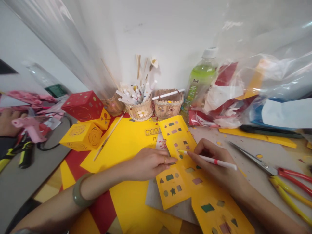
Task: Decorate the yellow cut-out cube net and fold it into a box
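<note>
My right hand (214, 159) is closed around a white pen-shaped tool (224, 163) with a red band. Its yellow tip rests near a small cut-out on a cross-shaped sheet of yellow card (184, 174). Rows of holes run across this card: stars, triangles, rectangles and round shapes. From the left, my left hand (151, 162) lies over the card's edge, index finger stretched out and holding nothing. Beneath it spreads a larger plain yellow sheet (129, 201). A small shape stencil (152, 131) lies beyond my left hand.
Scissors (265, 165) lie open at right. At the back stand a pen-filled wooden basket (140, 110), another basket (168, 109) and a green drink bottle (201, 78). Red (84, 105) and yellow (83, 136) paper boxes stand left, near another person's hand (11, 122) and a pink glue gun (30, 125).
</note>
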{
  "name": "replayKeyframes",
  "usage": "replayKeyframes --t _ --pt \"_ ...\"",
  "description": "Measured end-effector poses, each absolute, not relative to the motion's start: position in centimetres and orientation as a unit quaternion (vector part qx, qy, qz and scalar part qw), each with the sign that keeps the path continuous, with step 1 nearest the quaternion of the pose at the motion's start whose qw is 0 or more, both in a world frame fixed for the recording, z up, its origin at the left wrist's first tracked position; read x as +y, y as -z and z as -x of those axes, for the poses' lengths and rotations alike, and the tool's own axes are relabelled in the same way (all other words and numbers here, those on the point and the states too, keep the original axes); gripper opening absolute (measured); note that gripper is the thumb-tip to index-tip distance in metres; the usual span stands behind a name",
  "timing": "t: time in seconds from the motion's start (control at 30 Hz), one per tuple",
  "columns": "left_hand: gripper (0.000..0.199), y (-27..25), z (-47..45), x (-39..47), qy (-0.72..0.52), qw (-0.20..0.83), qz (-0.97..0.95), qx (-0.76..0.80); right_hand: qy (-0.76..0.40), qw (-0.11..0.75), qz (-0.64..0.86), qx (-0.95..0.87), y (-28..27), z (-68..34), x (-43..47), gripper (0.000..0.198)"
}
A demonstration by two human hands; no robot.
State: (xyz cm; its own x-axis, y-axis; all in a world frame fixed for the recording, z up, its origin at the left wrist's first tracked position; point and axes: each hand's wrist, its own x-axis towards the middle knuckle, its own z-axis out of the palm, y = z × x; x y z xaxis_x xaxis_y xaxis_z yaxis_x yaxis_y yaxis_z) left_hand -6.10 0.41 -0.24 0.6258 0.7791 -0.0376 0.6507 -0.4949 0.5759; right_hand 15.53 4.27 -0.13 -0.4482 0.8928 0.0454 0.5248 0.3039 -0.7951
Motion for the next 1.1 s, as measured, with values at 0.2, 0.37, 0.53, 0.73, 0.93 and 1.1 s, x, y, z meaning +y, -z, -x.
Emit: replayKeyframes --t 0.2,0.37,0.53,0.73,0.93,1.1 --pt "0.031 0.26 6.11 0.40 -0.122 0.282 -0.856 0.416 -0.374 0.251 0.457 -0.767 0.09 -15.41 4.17 0.027" --pt "0.032 0.27 6.12 0.41 -0.117 0.281 -0.856 0.418 -0.385 0.251 0.455 -0.763 0.24 -15.46 4.07 0.027" --pt "0.032 0.24 6.04 0.45 -0.118 0.282 -0.858 0.413 -0.386 0.250 0.462 -0.758 0.09 -15.48 4.00 0.026" --pt "0.031 0.23 6.05 0.48 -0.112 0.280 -0.859 0.415 -0.425 0.229 0.455 -0.748 -0.19 -15.44 3.84 0.024" --pt "0.031 0.27 6.12 0.40 -0.117 0.281 -0.858 0.413 -0.411 0.240 0.468 -0.745 -0.19 -15.30 3.70 0.025" --pt "0.031 0.38 6.14 0.46 -0.114 0.269 -0.863 0.412 -0.439 0.235 0.466 -0.731 0.14 -15.42 3.74 0.026"
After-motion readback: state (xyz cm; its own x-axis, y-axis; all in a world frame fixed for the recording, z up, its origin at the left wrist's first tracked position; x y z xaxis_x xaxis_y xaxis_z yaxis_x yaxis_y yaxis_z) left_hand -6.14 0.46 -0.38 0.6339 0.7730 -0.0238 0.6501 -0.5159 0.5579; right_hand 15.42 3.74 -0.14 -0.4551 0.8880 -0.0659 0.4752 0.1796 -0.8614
